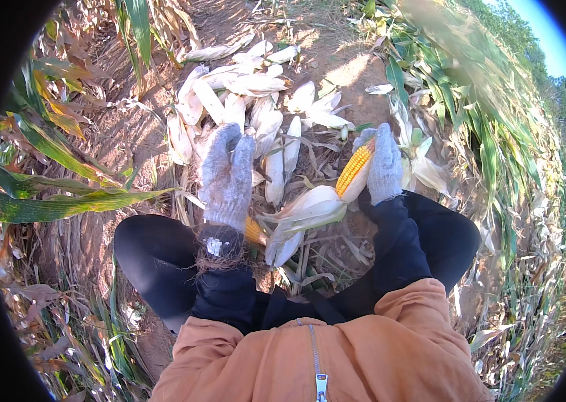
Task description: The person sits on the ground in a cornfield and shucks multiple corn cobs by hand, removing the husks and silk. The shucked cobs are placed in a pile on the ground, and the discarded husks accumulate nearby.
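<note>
In a grey knit glove, my right hand (383, 163) is closed around an ear of corn (355, 171) with bare yellow kernels. Its pale husk (308, 208) is peeled back and hangs toward the lower left. My left hand (226, 176), gloved too and specked with dry fibres, is raised with its fingers extended and nothing seen in it. Under the left wrist, part of another bare yellow ear (254, 231) shows; the rest is hidden. Beyond the hands lies a pile of ears in pale husks (248, 85).
Green and dry corn leaves (77, 198) reach in from the left. Cut stalks with leaves (464, 105) lie along the right. Loose husks (426, 168) rest on the soil right of my right hand. My bent knees (152, 256) flank the work area.
</note>
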The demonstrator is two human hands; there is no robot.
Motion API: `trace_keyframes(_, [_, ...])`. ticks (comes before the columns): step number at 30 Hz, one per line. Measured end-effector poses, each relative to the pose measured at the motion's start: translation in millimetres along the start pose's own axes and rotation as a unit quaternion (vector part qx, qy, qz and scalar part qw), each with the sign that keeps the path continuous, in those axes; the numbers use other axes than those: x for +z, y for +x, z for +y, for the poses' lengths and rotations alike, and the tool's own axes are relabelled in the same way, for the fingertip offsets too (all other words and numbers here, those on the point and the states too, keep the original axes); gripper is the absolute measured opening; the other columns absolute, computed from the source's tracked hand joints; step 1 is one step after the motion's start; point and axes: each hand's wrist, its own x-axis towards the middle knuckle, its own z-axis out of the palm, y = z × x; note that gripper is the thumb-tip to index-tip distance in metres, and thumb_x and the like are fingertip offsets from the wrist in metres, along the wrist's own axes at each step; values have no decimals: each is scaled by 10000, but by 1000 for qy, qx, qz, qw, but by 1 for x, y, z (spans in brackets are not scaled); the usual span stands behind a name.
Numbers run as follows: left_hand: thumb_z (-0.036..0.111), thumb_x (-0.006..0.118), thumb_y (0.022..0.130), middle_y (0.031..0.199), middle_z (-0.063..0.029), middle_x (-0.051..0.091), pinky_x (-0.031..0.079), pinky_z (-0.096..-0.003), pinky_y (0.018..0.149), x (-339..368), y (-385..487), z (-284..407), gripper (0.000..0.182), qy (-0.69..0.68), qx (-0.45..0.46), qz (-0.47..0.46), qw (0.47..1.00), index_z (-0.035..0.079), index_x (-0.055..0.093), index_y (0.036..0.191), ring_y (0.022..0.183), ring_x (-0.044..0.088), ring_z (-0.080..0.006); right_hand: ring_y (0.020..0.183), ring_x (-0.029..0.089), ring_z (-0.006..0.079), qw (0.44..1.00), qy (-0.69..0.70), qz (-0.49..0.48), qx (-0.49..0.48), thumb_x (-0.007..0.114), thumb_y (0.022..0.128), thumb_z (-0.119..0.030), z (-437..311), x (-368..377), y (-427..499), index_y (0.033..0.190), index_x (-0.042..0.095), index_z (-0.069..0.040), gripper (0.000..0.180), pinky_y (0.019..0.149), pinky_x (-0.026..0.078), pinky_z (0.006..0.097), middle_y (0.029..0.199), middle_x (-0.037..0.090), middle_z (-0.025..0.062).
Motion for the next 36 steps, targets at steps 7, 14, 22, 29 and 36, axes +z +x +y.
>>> trace_keyframes(7, [263, 519, 1059, 1208, -117, 667, 515, -297, 931, 55, -46, -89, 378, 5, 9, -133, 991, -9, 573, 1315, 1088, 646, -195, 847, 661, 185, 979, -84, -151, -110, 490, 1059, -333, 42, 47, -42, 1063, 676, -4, 379, 796, 536, 315, 939, 697, 103])
trace_keyframes(14, [468, 308, 1097, 1387, -152, 585, 516, -351, 1027, 66, -50, -113, 613, -443, -277, -155, 838, -12, 444, 1453, 1241, 599, -244, 876, 636, 226, 981, 106, -144, 72, 447, 1079, -293, 46, 55, -48, 1020, 640, 14, 368, 850, 521, 348, 942, 675, 119])
trace_keyframes(22, [469, 376, 1082, 1284, -178, 623, 490, -387, 1042, 58, -47, -55, 592, -598, -96, -281, 745, -23, 476, 1396, 1213, 597, -285, 778, 558, 243, 909, 361, -164, 129, 494, 1060, -355, 29, 67, -57, 877, 551, -34, 374, 796, 505, 403, 791, 557, 86])
trace_keyframes(29, [144, 700, 954, 1113, -39, 653, 537, -268, 868, 64, -63, -58, 383, -165, -38, -77, 983, -17, 569, 1277, 1017, 621, -118, 756, 582, 237, 970, 203, -99, 87, 484, 1069, -354, 30, 72, -70, 895, 598, -36, 380, 776, 508, 385, 789, 592, 80])
trace_keyframes(36, [350, 588, 1011, 960, -126, 698, 579, -373, 765, 12, -12, -105, 343, -426, -293, 137, 845, 18, 644, 1077, 823, 686, -242, 633, 496, 171, 918, 327, -141, 176, 495, 1061, -397, 12, 48, -54, 904, 564, -92, 350, 686, 488, 374, 708, 512, -7])
